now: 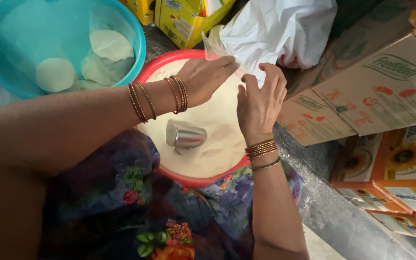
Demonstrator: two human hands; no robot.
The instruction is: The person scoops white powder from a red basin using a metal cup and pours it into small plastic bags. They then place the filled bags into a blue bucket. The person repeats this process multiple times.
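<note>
My left hand (207, 77) and my right hand (261, 101) hover over a red tub (203, 179) filled with pale flour (217, 115). Both pinch the edges of a thin clear plastic bag (213, 45) above the tub's far rim. A steel cup (185, 136) lies on its side in the flour, just under my left wrist. Bangles ring both wrists. How much of the bag hangs behind my hands is hidden.
A turquoise tub (136, 33) lined with plastic holds flat round dough discs (55, 74) at the upper left. A white plastic bag (280, 26) sits behind the red tub. Cardboard cartons (376, 91) are stacked at right, yellow boxes (184, 19) at top. My floral clothing (169, 212) fills the foreground.
</note>
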